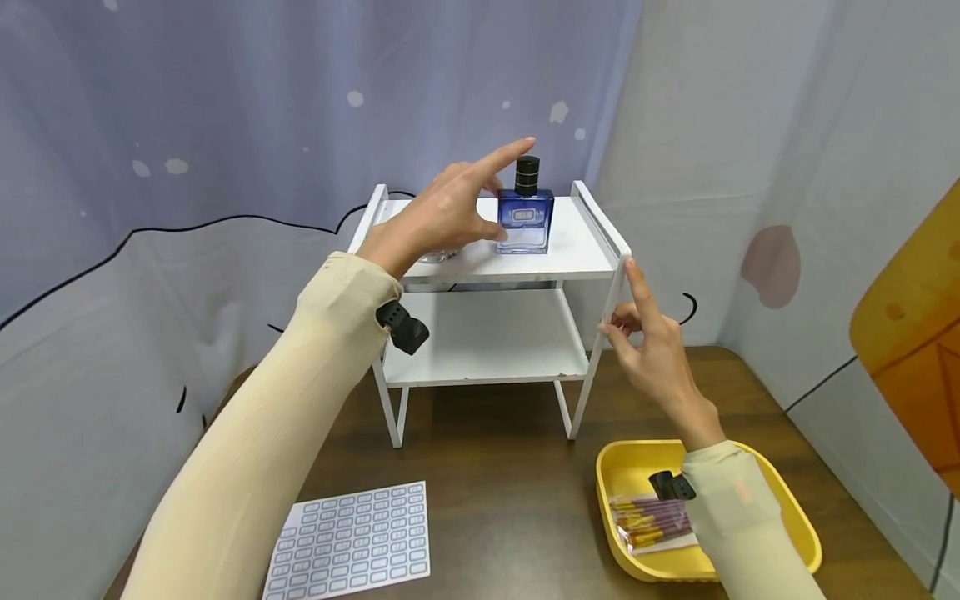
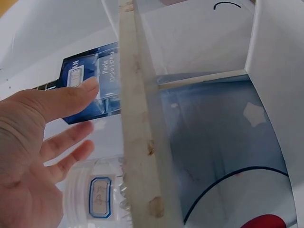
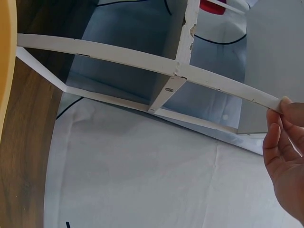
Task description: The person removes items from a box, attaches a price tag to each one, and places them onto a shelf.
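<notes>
A blue perfume bottle [image 1: 525, 218] with a black cap and a small label stands upright on the top board of a white two-tier shelf [image 1: 487, 333]. At its left side is my left hand [image 1: 453, 204], index finger stretched past the cap and thumb overlapping the lower front edge. The left wrist view has the thumb across the bottle [image 2: 107, 90] and the other fingers spread loosely. A clear jar [image 2: 78, 194] with a blue-bordered label is beside those fingers, mostly hidden in the head view. My right hand [image 1: 656, 350] pinches the shelf's right front post, index finger pointing up along it.
On the wooden table [image 1: 487, 517], a sheet of blue-bordered labels [image 1: 360, 542] lies at the front left. A yellow basket [image 1: 611, 500] at the right contains wrapped purple-and-yellow sticks [image 1: 648, 521], partly under the right forearm. Printed curtains [image 1: 262, 125] hang close behind the shelf.
</notes>
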The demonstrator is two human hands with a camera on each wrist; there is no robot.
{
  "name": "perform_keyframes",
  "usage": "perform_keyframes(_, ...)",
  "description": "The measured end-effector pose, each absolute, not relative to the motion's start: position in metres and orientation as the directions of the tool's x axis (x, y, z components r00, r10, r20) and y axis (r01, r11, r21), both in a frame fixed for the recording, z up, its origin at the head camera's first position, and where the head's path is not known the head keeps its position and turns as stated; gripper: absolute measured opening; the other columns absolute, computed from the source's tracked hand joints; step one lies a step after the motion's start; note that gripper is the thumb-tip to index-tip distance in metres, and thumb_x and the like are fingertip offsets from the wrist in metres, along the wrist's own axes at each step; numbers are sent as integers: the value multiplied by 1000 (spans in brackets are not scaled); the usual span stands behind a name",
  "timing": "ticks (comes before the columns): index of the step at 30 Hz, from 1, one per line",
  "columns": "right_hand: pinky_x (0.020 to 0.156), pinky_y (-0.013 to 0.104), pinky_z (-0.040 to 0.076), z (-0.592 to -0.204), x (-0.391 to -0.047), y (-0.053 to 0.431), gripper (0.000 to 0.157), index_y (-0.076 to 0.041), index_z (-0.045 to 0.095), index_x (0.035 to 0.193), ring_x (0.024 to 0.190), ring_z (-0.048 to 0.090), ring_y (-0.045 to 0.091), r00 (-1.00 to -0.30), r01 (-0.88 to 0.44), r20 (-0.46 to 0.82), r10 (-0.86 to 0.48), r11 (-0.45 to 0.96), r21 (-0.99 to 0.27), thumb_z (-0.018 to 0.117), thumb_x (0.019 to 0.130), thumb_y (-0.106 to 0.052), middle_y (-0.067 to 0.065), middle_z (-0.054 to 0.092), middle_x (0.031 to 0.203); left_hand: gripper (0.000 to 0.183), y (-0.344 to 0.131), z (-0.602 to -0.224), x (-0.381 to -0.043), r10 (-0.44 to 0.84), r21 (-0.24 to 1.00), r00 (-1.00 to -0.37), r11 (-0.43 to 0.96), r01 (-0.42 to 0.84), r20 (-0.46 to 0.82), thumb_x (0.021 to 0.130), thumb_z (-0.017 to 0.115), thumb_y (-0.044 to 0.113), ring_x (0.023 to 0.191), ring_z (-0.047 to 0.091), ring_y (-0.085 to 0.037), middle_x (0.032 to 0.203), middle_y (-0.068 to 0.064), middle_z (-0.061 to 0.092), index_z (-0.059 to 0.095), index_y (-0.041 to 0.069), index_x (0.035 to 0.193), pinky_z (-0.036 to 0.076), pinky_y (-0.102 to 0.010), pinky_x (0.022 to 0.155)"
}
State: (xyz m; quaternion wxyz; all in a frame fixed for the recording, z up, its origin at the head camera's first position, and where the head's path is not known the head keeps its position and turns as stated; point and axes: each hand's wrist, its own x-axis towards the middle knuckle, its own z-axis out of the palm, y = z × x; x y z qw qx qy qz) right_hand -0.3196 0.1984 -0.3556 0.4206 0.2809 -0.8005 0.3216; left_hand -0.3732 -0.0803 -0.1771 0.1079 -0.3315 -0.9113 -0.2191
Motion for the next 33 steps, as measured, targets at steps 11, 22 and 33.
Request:
perform_keyframes(11,66,17,48,-354,-320,201,92,-12,28,157,63,59,23,-487,-717,855,-176,640,-276,73,81,14,15,67,79,111,-95,-161,-347,507,199,-661,690,696,553,78,87,33,144,27,-25,154,-6,39,12,37,160,24,-46,119)
perform_keyframes(22,68,14,47,-352,-320,204,92,-11,26,158,65,59,23,-492,-713,852,-180,646,-275,71,82,14,16,66,79,87,-119,-163,-290,382,272,-416,376,886,825,80,85,20,134,43,-12,145,-5,52,36,12,153,29,-32,114)
perform_keyframes(33,70,12,47,-345,-314,204,91,-9,25,158,68,58,20,-522,-709,832,-187,637,-302,71,83,12,16,65,80,64,-116,-233,-208,538,98,-214,236,967,816,83,81,16,117,59,-24,127,-15,63,52,-1,138,48,-34,101)
